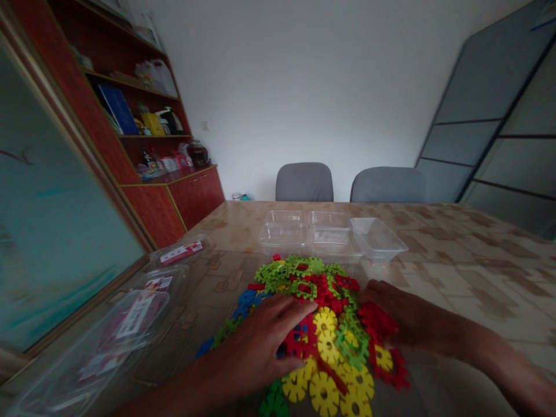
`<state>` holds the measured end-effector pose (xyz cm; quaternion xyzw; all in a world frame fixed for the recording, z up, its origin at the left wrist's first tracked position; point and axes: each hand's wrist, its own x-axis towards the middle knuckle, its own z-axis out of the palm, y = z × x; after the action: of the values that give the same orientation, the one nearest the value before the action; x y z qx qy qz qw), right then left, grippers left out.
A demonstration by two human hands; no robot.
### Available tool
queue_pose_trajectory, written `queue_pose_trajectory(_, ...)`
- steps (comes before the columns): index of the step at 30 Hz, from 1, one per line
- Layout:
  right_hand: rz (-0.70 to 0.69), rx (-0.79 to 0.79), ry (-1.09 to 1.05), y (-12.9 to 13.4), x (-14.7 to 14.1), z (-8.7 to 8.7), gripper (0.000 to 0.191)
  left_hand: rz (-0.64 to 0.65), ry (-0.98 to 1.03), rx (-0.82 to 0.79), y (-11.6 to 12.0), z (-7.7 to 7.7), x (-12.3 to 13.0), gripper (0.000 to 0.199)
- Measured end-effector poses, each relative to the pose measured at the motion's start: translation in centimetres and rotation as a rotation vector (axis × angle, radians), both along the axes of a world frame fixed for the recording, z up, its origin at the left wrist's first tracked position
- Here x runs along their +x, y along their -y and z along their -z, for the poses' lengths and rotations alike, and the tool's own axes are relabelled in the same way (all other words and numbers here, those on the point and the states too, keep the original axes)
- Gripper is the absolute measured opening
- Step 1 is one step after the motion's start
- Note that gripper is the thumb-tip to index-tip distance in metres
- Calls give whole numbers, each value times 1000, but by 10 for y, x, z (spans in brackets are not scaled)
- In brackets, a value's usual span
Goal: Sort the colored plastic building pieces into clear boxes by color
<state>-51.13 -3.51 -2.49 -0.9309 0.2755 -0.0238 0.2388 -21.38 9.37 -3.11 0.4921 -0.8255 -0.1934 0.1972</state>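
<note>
Here's the left hand [275, 324], forearm slanting in from the near left of the pile of plastic pieces [321, 298], back of the hand up. Thumb and forefinger stand apart, a clear gap between them, over the red grid piece [303, 337] in the pile's middle; whether they touch it, I can't tell. Over on the pile's right edge, there's the right hand [382, 310], forearm low and angled inward, fingers curled down against the red pieces [377, 325]. Its fingertips are hidden, so no call on whether it grips one.

Yellow wheels [325, 394] crowd the pile's near side, green pieces [299, 269] top its far side, blue ones [247, 299] sit left. Just beyond the pile: clear containers [307, 236] and, right of them, a whitish tub [377, 237]. Left of the pile, clear lids [130, 324] with labels overlap on the patterned table [452, 260]. Farther beyond it, two grey chairs [304, 182].
</note>
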Motion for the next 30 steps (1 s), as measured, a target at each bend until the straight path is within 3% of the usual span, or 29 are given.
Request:
queue_pose_trajectory(3, 23, -37, -33, 0, -2, 0, 49, -39, 1, 25, 1, 0, -1, 85)
queue_pose_trajectory(8, 13, -154, -20, -2, 3, 5, 69, -94, 2, 10, 1, 3, -4, 88)
queue_pose_trajectory(10, 10, -192, 42, -2, 9, 4, 57, -96, 2, -7, 1, 4, -4, 87)
queue_pose_trajectory(13, 54, -233, 107, 1, 16, -2, 13, -85, -8, -32, 2, 6, -3, 87)
queue_pose_trajectory(16, 81, -284, 143, 4, 17, -8, 20, -68, -20, -34, 2, 7, -2, 86)
queue_pose_trajectory(19, 52, -272, 97, 0, 14, -11, 14, -62, -19, -24, 2, 6, -2, 82)
queue_pose_trajectory(23, 19, -134, -14, -7, 8, -13, 34, -51, -14, -18, 2, 7, -2, 83)
queue_pose_trajectory(30, 3, -58, -66, -4, 8, -13, 63, -41, 1, -4, 3, 6, -3, 80)
